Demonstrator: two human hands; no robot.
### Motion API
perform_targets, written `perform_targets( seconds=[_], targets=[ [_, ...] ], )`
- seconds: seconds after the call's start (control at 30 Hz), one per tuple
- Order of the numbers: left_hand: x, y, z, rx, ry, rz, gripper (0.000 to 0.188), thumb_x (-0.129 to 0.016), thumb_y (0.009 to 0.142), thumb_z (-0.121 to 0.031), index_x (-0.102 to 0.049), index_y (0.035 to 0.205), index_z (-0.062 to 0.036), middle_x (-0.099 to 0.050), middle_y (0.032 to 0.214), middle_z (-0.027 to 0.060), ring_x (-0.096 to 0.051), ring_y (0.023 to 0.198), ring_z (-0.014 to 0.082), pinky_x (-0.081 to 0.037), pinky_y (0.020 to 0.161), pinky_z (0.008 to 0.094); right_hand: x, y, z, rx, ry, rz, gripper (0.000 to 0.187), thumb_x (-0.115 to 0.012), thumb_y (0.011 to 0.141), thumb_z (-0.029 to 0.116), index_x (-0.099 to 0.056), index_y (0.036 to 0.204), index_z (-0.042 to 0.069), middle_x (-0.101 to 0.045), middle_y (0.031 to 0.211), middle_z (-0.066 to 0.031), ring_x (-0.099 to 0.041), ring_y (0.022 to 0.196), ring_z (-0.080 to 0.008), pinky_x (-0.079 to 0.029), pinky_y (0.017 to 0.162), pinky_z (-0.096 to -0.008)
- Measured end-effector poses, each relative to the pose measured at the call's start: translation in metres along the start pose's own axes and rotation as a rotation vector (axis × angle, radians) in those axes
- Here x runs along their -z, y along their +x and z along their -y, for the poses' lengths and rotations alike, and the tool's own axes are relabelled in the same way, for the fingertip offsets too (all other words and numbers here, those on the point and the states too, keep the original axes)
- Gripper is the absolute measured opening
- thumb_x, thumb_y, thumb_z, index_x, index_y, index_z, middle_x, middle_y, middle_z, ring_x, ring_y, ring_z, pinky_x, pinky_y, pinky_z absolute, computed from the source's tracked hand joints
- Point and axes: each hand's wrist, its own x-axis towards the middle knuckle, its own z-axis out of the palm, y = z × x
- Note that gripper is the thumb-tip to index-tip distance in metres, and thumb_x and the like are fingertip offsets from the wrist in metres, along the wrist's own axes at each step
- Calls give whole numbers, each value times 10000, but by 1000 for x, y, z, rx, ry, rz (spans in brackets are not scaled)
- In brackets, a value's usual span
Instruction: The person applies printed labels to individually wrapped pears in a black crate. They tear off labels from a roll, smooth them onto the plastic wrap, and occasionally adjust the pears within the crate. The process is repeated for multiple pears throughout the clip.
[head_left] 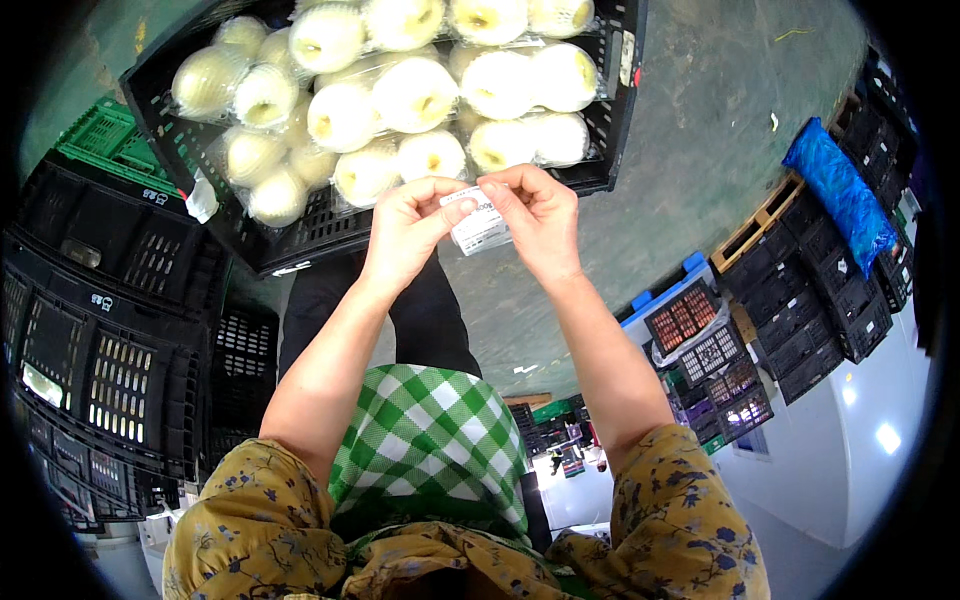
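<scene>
A small white printed label [482,232] is stretched between my two hands, in front of the near edge of a black crate [330,235]. My left hand [408,225] pinches its left upper corner between thumb and fingers. On the other side, my right hand [538,215] grips the label's upper right edge the same way. Inside the crate lie several clear plastic packs of pale round fruits [415,95] in white foam nets. A white tag [202,198] hangs at the crate's left corner.
Stacked black crates [130,350] rise close on my left, with a green crate [110,140] behind them. To the right stand more black crates [800,300], a wooden pallet [755,225] and a blue plastic bag [840,190]. Green-grey floor [720,110] lies between.
</scene>
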Motion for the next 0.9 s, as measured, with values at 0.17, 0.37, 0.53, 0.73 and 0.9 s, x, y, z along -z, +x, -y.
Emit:
perform_targets(
  seconds=[0.17,0.37,0.53,0.73,0.9],
  targets=[
    [11,-3,-3,-89,78,-78,124,-640,813,-88,-640,884,14,-614,722,-3,-512,620,22,-401,532,163,-17,5,21,-77,137,-2,109,-667,776,86,-625,798,-12,-588,640,-3,-515,606,-38,-431,558,-202],
    [14,-2,-29,-148,-46,-127,147,-631,812,-56,-637,937,21,-615,822,20,-541,700,47,-447,615,180,-18,17,22,20,-163,121,202,-699,751,140,-576,692,-9,-512,564,-4,-409,537,-46,-343,468,-234],
    [27,6,-45,-270,-7,-94,147,-616,808,-26,-638,948,12,-606,905,37,-546,816,77,-450,726,211,-30,32,30,64,-394,22,248,-685,765,148,-549,634,-11,-472,523,-29,-378,513,-53,-315,431,-258],
    [56,49,-69,-394,233,-265,158,-610,807,-41,-645,955,4,-611,902,45,-544,798,75,-443,694,215,-57,73,46,152,-120,142,180,-624,800,142,-595,764,-32,-574,646,-42,-493,606,-65,-417,552,-256],
    [91,115,-89,-416,427,-453,276,-533,854,-133,-593,1096,-13,-629,1008,97,-584,914,147,-453,779,261,-80,160,42,-14,-162,9,178,-602,802,108,-624,851,-62,-635,740,-95,-581,670,-130,-458,567,-289]
  ],
)
